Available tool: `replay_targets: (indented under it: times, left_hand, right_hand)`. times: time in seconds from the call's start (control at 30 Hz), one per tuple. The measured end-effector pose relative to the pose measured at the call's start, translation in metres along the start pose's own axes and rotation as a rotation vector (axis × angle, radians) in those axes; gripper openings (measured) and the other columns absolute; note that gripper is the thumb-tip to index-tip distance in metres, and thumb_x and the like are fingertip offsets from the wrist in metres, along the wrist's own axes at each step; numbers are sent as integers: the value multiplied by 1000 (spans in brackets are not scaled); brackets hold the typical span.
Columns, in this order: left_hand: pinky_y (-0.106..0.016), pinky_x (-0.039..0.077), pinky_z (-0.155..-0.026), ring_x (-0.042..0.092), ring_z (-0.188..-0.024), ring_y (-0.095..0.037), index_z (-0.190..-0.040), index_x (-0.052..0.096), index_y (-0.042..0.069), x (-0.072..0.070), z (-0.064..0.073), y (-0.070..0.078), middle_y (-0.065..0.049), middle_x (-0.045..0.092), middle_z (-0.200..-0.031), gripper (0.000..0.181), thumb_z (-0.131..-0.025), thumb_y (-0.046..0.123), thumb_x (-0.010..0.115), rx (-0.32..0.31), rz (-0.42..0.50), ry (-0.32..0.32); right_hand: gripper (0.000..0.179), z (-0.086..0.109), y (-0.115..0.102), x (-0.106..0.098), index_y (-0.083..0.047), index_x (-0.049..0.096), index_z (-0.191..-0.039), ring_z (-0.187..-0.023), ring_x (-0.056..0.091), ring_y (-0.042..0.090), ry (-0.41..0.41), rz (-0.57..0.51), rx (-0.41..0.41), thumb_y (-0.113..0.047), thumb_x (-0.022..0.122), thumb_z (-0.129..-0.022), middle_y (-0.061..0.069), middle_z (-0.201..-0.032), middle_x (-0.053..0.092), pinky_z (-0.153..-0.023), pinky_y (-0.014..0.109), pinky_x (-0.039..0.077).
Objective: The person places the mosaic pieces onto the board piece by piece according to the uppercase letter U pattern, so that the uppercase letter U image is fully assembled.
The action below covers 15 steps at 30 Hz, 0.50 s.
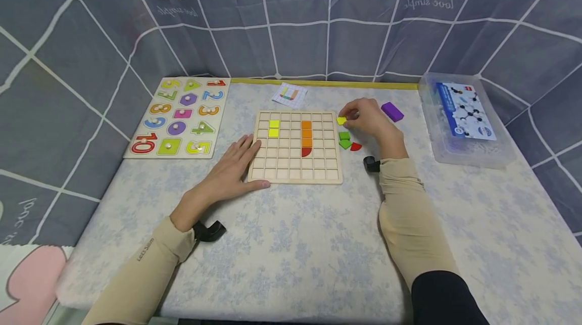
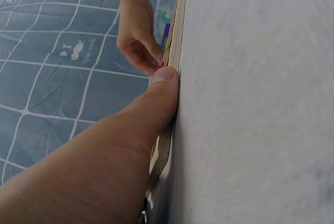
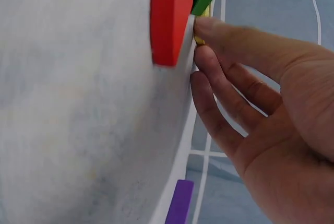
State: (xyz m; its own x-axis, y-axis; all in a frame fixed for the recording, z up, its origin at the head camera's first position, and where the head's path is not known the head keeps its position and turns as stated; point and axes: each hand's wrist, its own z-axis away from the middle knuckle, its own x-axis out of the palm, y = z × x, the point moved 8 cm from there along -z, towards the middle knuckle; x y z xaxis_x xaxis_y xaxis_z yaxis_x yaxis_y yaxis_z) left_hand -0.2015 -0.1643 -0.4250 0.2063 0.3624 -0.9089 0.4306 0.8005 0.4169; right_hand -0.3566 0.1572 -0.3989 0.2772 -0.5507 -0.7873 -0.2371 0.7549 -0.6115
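Note:
A wooden grid board (image 1: 323, 173) lies in front of me. Two yellow squares (image 1: 274, 128) sit in its left part. A column of orange squares (image 1: 306, 133) ends at the bottom in a red quarter-round block (image 1: 306, 152). Along the board's left edge rests my left hand (image 1: 236, 168), fingers extended, thumb at the front corner. Right of the board, my right hand (image 1: 367, 117) pinches a yellow block (image 1: 341, 121) by thumb and fingertips, low at the tabletop. Its far side is hidden by the fingers in the right wrist view.
Green blocks (image 1: 344, 140) and a red block (image 1: 356, 146) lie by the board's right edge. Farther right are a purple block (image 1: 392, 111) and a clear plastic box (image 1: 504, 150). A pattern card (image 1: 290, 95) lies behind the board; a number puzzle (image 1: 177, 118) is at left.

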Motion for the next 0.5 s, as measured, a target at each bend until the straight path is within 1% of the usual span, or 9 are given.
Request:
replay_targets:
  times: [0.07, 0.13, 0.23, 0.3, 0.37, 0.5]
  left_hand:
    - [-52, 4, -135, 1, -165, -34, -170, 13, 8, 0, 0, 0, -17, 4, -178, 111, -92, 60, 73, 1, 1, 4]
    - [-53, 4, -135, 2, -165, -35, -170, 14, 8, 0, 0, 0, -17, 5, -178, 111, -92, 59, 74, 2, 2, 5]
    - [-52, 4, -135, 1, -165, -34, -170, 14, 8, 0, 0, 0, -17, 5, -178, 111, -92, 60, 73, -1, 2, 2]
    - [-52, 4, -135, 1, -165, -34, -170, 14, 8, 0, 0, 0, -17, 4, -178, 111, -92, 61, 73, 0, 2, -2]
    - [-52, 4, -135, 1, -165, -34, -170, 13, 9, 0, 0, 0, -17, 4, -178, 111, -92, 61, 73, 0, 1, -4]
    - [-53, 5, -135, 2, -165, -36, -170, 14, 8, 0, -1, 0, -18, 5, -177, 111, -93, 61, 73, 7, 2, 7]
  right_hand:
    - [23, 0, 1, -3, -2, 76, -119, -108, 65, 35, 24, 12, -6, -6, 77, -96, 20, -113, 73, -100, 52, 54]
    - [22, 1, 3, -7, -2, 77, -116, -103, 66, 34, 69, 0, -23, -9, 78, -95, 19, -108, 74, -106, 51, 47]
    - [22, 4, 2, -14, -2, 77, -115, -99, 69, 33, 150, -61, -63, -11, 80, -94, 19, -106, 75, -104, 49, 50]
    - [23, 6, -4, -18, -2, 77, -115, -99, 71, 31, 182, -105, -95, -12, 80, -94, 18, -106, 76, -104, 47, 52]
    - [23, 7, -14, -18, -3, 77, -115, -98, 70, 30, 187, -130, -125, -13, 80, -94, 17, -107, 76, -94, 48, 59]
    - [22, 5, -43, -10, -4, 78, -113, -97, 68, 27, 142, -122, -175, -14, 81, -94, 15, -105, 75, -93, 46, 60]
